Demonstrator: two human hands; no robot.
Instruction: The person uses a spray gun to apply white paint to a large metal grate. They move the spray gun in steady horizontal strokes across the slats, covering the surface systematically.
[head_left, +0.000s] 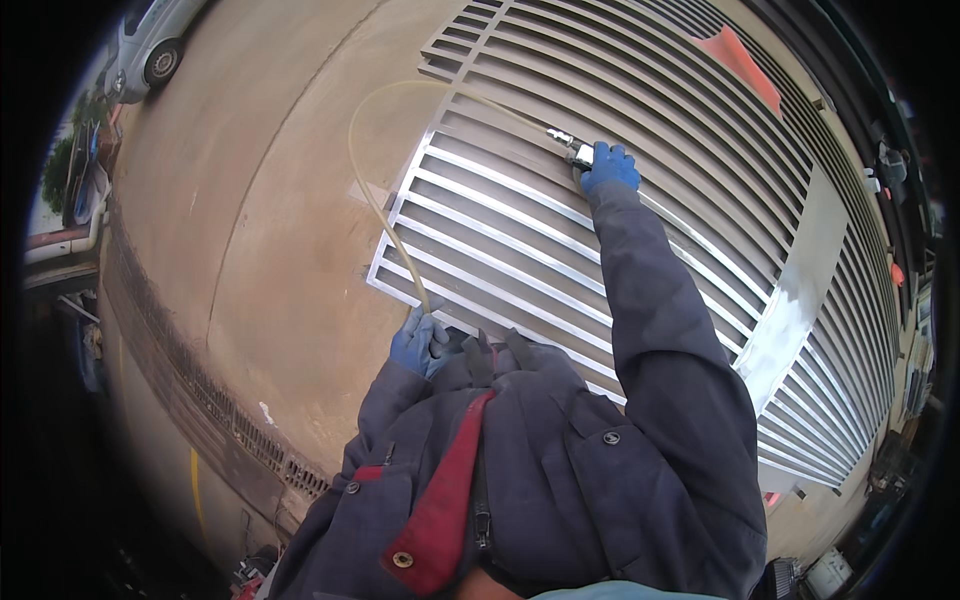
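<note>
My right hand (612, 166), in a blue glove, is closed round a small air sander (582, 155) and rests it on a slatted metal panel (520, 192). The sander's underside is hidden. From its metal coupling a clear yellowish hose (352, 140) loops out left over the floor and back toward my body. Its near end runs into my left hand (415, 343), also gloved in blue and closed on the hose by my waist. Slats nearest me look bright and shiny; those beyond the sander are duller grey. A wide flat bar (790, 315) crosses the panel at right, part shiny, part dull.
An orange-red sheet (742, 68) lies over the far slats. Brown concrete floor (270, 190) spreads to the left, with a drain grate (215, 400) along its lower left. A silver vehicle (150, 45) is parked at the far left. Dark equipment lines the right edge.
</note>
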